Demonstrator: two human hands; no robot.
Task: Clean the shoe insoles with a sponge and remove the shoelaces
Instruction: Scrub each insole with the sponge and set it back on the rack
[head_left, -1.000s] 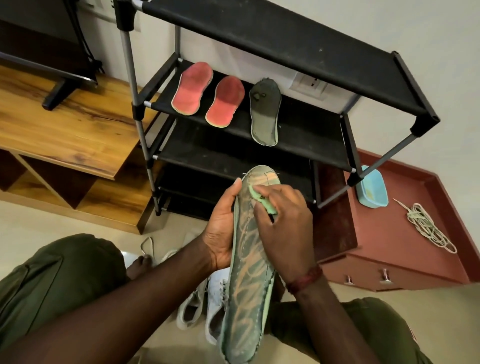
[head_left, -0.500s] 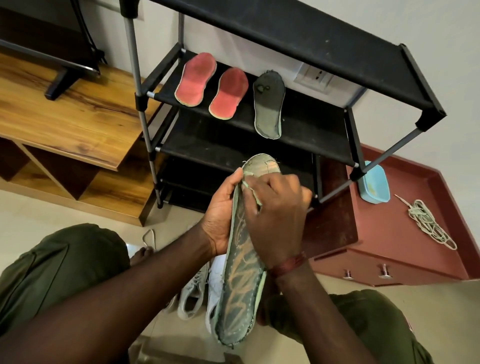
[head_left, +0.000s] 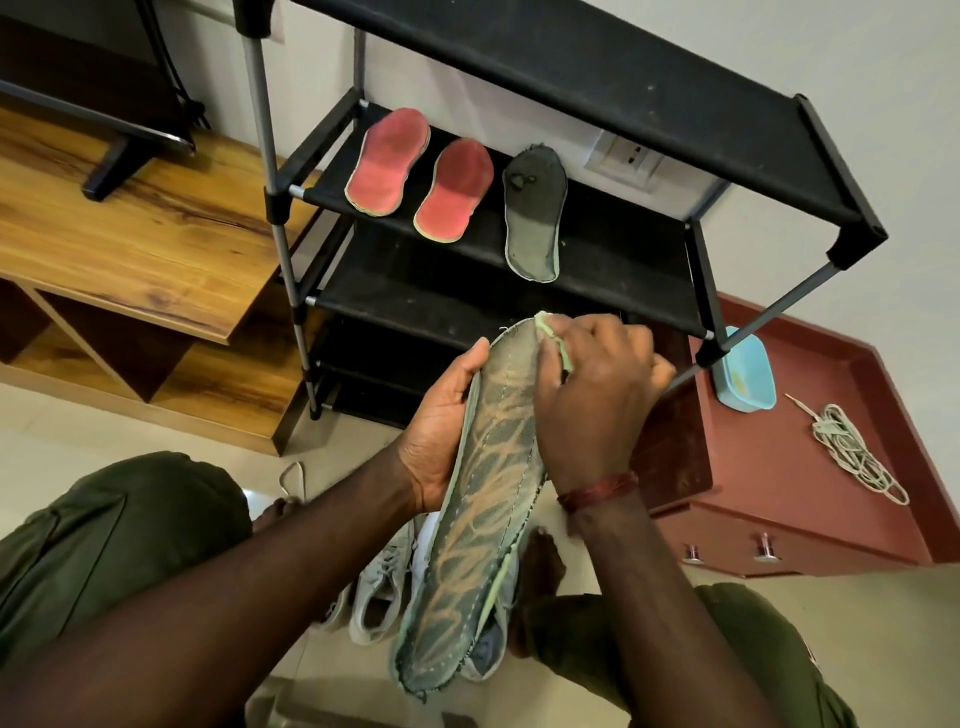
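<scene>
A black fabric shoe rack on grey metal tubes stands beyond both hands. A wooden TV cabinet is off past the left hand, and a low red-brown drawer unit sits out beyond the right hand.

Between the hands is a long, worn grey-green insole. Its mesh face is streaked with faded tan lines, its edge is frayed and stitched, and its toe end points up and away. The left hand grips it along its left edge, with the thumb on the rim and the palm cupped behind. Below the hands a pair of grey laced sneakers lies on the floor.

Above the hands, on a rack shelf, lie two red insoles side by side, with a dark grey-green insole just beside them. To the right of the right hand a pale blue plastic dish rests on the drawer unit. Further out lies a loose coil of pale shoelaces.

The right hand's fingers are curled round a small light-green sponge — pressed to the insole's toe end.
</scene>
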